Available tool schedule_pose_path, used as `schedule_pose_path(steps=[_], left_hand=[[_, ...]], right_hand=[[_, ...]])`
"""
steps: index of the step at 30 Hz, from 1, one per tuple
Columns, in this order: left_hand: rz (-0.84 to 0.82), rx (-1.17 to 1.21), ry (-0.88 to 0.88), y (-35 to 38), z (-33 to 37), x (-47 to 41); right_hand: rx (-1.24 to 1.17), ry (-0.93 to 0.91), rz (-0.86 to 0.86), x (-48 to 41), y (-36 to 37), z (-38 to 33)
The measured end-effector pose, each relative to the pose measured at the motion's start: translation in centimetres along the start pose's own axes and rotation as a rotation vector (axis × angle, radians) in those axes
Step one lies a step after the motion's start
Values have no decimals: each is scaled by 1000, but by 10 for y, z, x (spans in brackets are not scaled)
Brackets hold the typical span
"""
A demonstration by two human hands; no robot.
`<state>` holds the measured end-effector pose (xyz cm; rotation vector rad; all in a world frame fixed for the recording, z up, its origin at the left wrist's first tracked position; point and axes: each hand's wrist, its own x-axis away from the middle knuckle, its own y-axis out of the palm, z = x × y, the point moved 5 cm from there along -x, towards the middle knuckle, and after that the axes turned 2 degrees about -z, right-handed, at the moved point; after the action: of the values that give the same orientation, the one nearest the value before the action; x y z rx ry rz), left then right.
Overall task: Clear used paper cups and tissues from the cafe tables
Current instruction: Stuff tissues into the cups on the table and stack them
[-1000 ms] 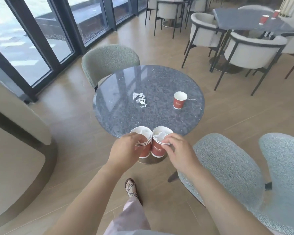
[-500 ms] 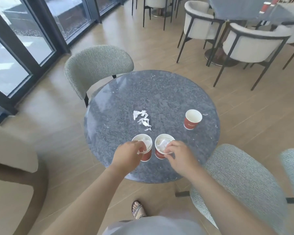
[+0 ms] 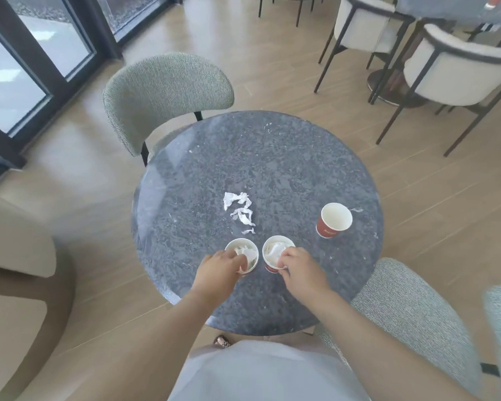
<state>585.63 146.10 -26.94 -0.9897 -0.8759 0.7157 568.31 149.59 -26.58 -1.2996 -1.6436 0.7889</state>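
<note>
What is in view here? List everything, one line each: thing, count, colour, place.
round table: 1, dark grey speckled, centre
paper cups stuffed with tissue: 2, red with white inside, near edge, one in each hand
empty paper cup: 1, red, white inside, upright on the table's right side
torn tissue pieces: a small scatter, white, mid-table beyond the held cups
green-grey chair: 1, far left of the table
light blue-grey chair: 1, near right
white armchairs: 2, black frames, top right
left hand: fingers on the left cup's rim
right hand: fingers on the right cup's rim
</note>
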Motion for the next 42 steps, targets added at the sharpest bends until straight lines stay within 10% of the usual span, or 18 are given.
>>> schedule_pose_path(steps=[19,42], left_hand=[[451,408,-291,-66,-5,-47],[4,296,-316,-22,-73,-173]], right_hand=[[-211,-304,-14,-94,-62,3],[21,-274,-363,-199,24,1]])
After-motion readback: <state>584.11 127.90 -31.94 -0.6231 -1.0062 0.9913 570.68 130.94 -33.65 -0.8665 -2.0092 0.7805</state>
